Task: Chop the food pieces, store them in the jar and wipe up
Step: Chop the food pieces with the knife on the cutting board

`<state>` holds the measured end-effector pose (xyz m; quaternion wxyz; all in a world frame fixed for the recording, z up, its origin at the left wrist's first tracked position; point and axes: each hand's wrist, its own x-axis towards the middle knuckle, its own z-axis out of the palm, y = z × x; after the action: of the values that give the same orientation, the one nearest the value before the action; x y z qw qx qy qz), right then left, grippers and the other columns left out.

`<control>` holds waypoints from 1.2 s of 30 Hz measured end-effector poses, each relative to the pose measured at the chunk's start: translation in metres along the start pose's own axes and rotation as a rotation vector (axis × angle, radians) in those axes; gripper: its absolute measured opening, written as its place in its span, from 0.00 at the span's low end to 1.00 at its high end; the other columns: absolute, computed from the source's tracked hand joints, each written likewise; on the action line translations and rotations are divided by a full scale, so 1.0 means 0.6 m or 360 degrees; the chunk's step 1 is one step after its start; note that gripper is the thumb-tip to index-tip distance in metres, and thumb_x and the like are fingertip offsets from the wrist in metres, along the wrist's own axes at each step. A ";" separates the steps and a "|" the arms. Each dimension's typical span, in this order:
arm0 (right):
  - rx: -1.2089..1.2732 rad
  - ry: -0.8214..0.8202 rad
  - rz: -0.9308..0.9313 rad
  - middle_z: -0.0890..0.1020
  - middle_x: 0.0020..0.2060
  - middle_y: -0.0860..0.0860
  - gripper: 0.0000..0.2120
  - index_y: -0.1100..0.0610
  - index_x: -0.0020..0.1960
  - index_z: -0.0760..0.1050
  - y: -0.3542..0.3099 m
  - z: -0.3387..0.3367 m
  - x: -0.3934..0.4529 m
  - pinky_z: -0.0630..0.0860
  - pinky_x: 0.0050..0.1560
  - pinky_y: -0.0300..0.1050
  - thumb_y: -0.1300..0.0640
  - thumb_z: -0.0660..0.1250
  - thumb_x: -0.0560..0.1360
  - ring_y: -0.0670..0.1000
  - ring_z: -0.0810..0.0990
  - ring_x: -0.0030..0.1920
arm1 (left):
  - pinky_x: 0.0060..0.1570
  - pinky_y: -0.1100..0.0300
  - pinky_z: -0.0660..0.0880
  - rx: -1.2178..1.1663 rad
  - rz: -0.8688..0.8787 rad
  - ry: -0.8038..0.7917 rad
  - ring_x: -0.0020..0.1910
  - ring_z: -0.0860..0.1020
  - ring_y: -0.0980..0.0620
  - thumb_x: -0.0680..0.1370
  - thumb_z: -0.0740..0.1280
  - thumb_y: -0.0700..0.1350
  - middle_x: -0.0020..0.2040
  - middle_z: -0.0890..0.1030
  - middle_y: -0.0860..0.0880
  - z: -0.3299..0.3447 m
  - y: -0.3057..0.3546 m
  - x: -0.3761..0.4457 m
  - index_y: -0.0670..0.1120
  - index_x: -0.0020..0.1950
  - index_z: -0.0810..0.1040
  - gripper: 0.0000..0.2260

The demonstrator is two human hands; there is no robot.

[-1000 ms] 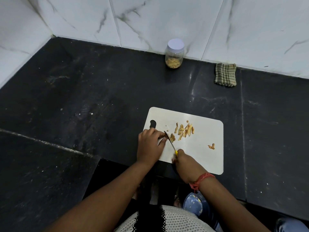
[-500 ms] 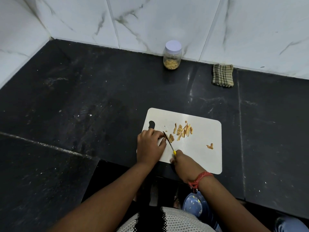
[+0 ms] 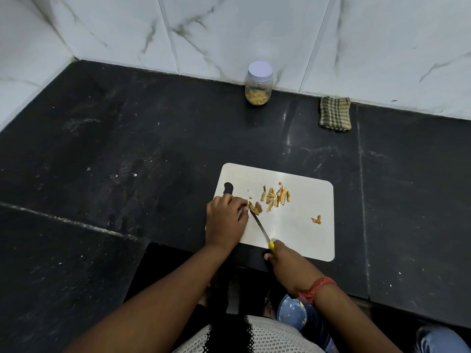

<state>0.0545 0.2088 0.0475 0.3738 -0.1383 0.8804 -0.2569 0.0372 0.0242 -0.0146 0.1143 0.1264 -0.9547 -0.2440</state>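
A black bench carries a white cutting board. The left hand presses its curled grip on food pieces lying on the board. The right hand grips a knife. The lidded jar and a folded cloth sit by the wall.

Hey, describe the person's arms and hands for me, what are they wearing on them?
Both forearms are bare, with no sleeves in view. The right hand has a band of red-orange thread wound several times around its wrist. The left hand and its wrist show no band, ring or watch. No gloves on either hand.
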 end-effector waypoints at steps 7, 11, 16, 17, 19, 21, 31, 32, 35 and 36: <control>0.0938 -0.0258 0.0218 0.67 0.25 0.51 0.10 0.58 0.51 0.63 0.011 -0.010 -0.046 0.60 0.22 0.36 0.51 0.56 0.83 0.49 0.60 0.19 | 0.53 0.52 0.71 -0.0013 0.0004 0.0008 0.50 0.74 0.50 0.79 0.67 0.48 0.50 0.78 0.52 -0.005 0.000 -0.007 0.51 0.54 0.81 0.05; 0.1032 -0.0227 0.0180 0.67 0.25 0.51 0.11 0.57 0.48 0.62 0.009 -0.012 -0.050 0.60 0.22 0.36 0.50 0.56 0.83 0.49 0.59 0.19 | 0.54 0.51 0.72 0.0011 0.0061 0.0031 0.50 0.74 0.50 0.80 0.66 0.46 0.51 0.79 0.52 -0.009 0.001 -0.007 0.49 0.55 0.81 0.06; 0.1079 -0.0124 0.0133 0.67 0.22 0.50 0.14 0.57 0.42 0.62 -0.008 -0.023 -0.050 0.58 0.22 0.36 0.51 0.55 0.84 0.49 0.59 0.18 | 0.53 0.51 0.71 0.0124 0.0125 0.0010 0.48 0.74 0.49 0.80 0.66 0.50 0.48 0.78 0.52 -0.010 0.001 0.001 0.50 0.52 0.81 0.06; 0.1087 -0.0114 0.0130 0.67 0.22 0.50 0.14 0.57 0.42 0.62 -0.011 -0.026 -0.050 0.58 0.21 0.35 0.51 0.55 0.84 0.49 0.59 0.18 | 0.53 0.51 0.71 0.0139 0.0112 0.0001 0.48 0.74 0.49 0.79 0.68 0.49 0.48 0.77 0.52 -0.011 0.002 0.003 0.50 0.50 0.81 0.05; 0.1080 -0.0104 0.0117 0.67 0.22 0.50 0.14 0.57 0.43 0.62 -0.014 -0.028 -0.050 0.59 0.21 0.36 0.51 0.55 0.84 0.49 0.60 0.19 | 0.54 0.51 0.70 0.0141 0.0074 -0.0010 0.48 0.74 0.50 0.78 0.69 0.49 0.48 0.78 0.52 -0.013 0.004 0.006 0.50 0.48 0.80 0.04; 0.1063 -0.0092 0.0107 0.68 0.22 0.50 0.14 0.57 0.43 0.62 -0.017 -0.029 -0.047 0.59 0.21 0.37 0.50 0.55 0.84 0.49 0.60 0.19 | 0.55 0.51 0.70 0.0161 0.0047 -0.0017 0.48 0.75 0.51 0.78 0.69 0.50 0.47 0.78 0.53 -0.017 0.006 0.009 0.50 0.47 0.79 0.04; 0.1060 -0.0092 0.0124 0.68 0.24 0.51 0.11 0.56 0.46 0.63 -0.042 -0.032 -0.017 0.59 0.21 0.35 0.50 0.55 0.84 0.50 0.60 0.19 | 0.55 0.52 0.68 0.0309 0.0131 -0.0053 0.47 0.76 0.52 0.80 0.67 0.50 0.47 0.79 0.53 -0.022 0.007 0.019 0.51 0.51 0.80 0.04; 0.1063 -0.0093 0.0120 0.68 0.24 0.51 0.11 0.56 0.46 0.63 -0.045 -0.034 -0.015 0.59 0.21 0.35 0.50 0.55 0.84 0.50 0.60 0.18 | 0.56 0.52 0.68 0.0319 0.0164 -0.0062 0.47 0.76 0.52 0.80 0.67 0.51 0.48 0.79 0.53 -0.023 0.006 0.017 0.51 0.51 0.80 0.05; 0.1053 -0.0090 0.0121 0.68 0.24 0.50 0.11 0.56 0.46 0.63 -0.050 -0.039 -0.012 0.59 0.20 0.35 0.50 0.55 0.84 0.50 0.59 0.18 | 0.56 0.51 0.68 0.0320 0.0272 -0.0096 0.48 0.75 0.52 0.81 0.66 0.48 0.50 0.79 0.52 -0.022 0.002 0.009 0.51 0.52 0.80 0.05; 0.1048 -0.0086 0.0122 0.68 0.23 0.50 0.12 0.56 0.46 0.63 -0.051 -0.040 -0.011 0.59 0.20 0.35 0.50 0.55 0.84 0.50 0.59 0.17 | 0.56 0.51 0.68 0.0311 0.0283 -0.0098 0.48 0.75 0.52 0.81 0.65 0.47 0.50 0.79 0.52 -0.022 0.001 0.006 0.50 0.53 0.80 0.05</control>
<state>0.0431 0.1947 0.0822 0.4312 0.0164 0.7444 -0.5096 0.0374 0.0181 -0.0025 0.0932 0.0444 -0.9844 -0.1425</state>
